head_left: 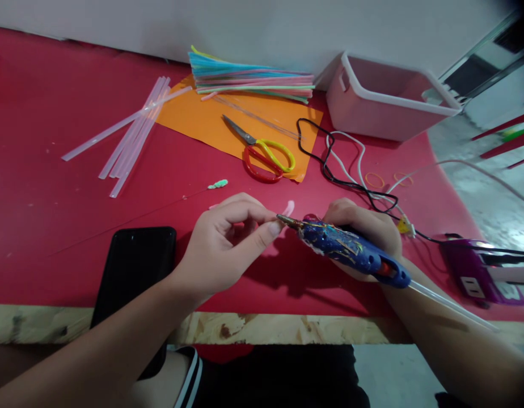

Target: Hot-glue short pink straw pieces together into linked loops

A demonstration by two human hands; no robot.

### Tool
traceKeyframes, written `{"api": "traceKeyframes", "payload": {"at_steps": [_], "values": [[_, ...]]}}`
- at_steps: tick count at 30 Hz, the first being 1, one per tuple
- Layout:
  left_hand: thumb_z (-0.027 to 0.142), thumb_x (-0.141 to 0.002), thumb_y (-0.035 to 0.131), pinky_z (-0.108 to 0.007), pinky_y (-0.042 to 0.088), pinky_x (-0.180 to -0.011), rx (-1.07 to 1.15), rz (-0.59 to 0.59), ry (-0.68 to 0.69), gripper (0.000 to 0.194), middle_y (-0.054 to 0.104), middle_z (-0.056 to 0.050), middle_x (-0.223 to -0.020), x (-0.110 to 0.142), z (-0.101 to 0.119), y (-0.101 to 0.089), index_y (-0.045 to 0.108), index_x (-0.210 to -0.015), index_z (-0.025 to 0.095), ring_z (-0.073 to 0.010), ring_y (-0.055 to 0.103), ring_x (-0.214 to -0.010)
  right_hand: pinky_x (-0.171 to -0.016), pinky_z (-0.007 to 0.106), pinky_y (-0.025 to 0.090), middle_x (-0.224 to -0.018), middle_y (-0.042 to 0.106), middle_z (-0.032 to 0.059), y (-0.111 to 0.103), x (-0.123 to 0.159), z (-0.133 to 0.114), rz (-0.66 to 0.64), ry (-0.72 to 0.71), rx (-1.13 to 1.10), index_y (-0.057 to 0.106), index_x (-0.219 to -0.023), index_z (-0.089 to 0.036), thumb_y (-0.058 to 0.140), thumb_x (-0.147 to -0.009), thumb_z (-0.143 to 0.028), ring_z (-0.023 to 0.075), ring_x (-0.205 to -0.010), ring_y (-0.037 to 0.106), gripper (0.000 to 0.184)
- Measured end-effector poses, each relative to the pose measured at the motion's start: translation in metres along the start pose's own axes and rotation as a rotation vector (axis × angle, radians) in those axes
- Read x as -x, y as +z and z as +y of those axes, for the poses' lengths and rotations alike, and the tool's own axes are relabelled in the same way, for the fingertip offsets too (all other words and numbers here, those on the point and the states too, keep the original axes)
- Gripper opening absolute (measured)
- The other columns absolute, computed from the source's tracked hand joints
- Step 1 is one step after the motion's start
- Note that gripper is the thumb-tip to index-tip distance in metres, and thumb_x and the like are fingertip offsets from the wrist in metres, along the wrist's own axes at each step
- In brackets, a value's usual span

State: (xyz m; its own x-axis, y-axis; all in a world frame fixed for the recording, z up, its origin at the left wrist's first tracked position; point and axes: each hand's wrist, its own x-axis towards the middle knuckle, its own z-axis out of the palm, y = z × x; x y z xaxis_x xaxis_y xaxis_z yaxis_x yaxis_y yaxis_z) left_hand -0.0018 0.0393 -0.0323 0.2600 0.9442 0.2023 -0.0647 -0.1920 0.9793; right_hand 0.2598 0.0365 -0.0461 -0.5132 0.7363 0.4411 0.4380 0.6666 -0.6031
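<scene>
My right hand (368, 226) is wrapped round a blue glue gun (342, 246), its body streaked with stringy dried glue. A clear glue stick (451, 305) pokes out of the back end. The metal nozzle points left and meets the fingertips of my left hand (234, 243). Thumb and forefinger there are pinched together on a pink pipe cleaner (290, 208), whose fuzzy end curls up behind the nozzle. The part within my fingers is hidden. Left of that hand lies a thin wire with a fuzzy mint-green tip (218, 185).
Scissors (266, 156) and a bundle of coloured pipe cleaners (253, 79) rest on orange paper (185, 122). Glue sticks (136, 130) lie left, above a black phone (134, 266) overhanging the table edge. A pink bin (372, 110), tangled cables (330, 170) and a purple power strip (461, 272) stand right.
</scene>
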Motion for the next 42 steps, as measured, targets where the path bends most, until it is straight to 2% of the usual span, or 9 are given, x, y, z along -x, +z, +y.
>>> {"api": "traceKeyframes", "payload": {"at_steps": [6,13,20,42], "values": [[0.013,-0.085,0.069,-0.023,0.055,-0.06,-0.02,-0.007,0.01,0.011,0.063,-0.002,-0.08,0.0,-0.0005,-0.0012,0.07,-0.075,0.018,-0.0121,0.063,-0.069,-0.061,0.038,0.048,-0.077,0.064,0.0048,0.0008,-0.0023,-0.0028,0.011,-0.009,0.033,0.062,-0.098,-0.025,0.066,-0.089,-0.03,0.0206,-0.066,0.059,0.011],[0.013,-0.086,0.068,-0.024,0.055,-0.06,-0.017,-0.011,0.007,0.012,0.064,-0.001,-0.081,-0.0001,-0.0014,-0.0008,0.069,-0.076,0.019,-0.0109,0.062,-0.066,-0.062,0.038,0.047,-0.077,0.062,0.0048,0.0002,-0.0029,-0.0026,0.013,-0.028,0.041,0.061,-0.1,-0.025,0.067,-0.088,-0.026,0.0212,-0.067,0.06,0.013],[0.012,-0.087,0.067,-0.022,0.053,-0.058,-0.013,-0.021,0.023,0.012,0.063,0.0,-0.081,0.0004,-0.0008,-0.0011,0.068,-0.077,0.018,-0.0097,0.062,-0.065,-0.061,0.037,0.048,-0.078,0.063,0.0046,0.0008,-0.0026,-0.0028,0.032,-0.015,0.047,0.062,-0.099,-0.025,0.065,-0.091,-0.029,0.0205,-0.068,0.06,0.009],[0.012,-0.086,0.068,-0.02,0.054,-0.061,-0.013,-0.012,0.062,0.01,0.064,0.0,-0.082,0.0,-0.0033,-0.0013,0.071,-0.079,0.017,-0.0095,0.063,-0.071,-0.065,0.039,0.048,-0.081,0.066,0.0058,-0.0004,-0.0001,0.0019,0.041,-0.042,0.005,0.064,-0.102,-0.023,0.069,-0.088,-0.027,0.0213,-0.07,0.06,0.015]]}}
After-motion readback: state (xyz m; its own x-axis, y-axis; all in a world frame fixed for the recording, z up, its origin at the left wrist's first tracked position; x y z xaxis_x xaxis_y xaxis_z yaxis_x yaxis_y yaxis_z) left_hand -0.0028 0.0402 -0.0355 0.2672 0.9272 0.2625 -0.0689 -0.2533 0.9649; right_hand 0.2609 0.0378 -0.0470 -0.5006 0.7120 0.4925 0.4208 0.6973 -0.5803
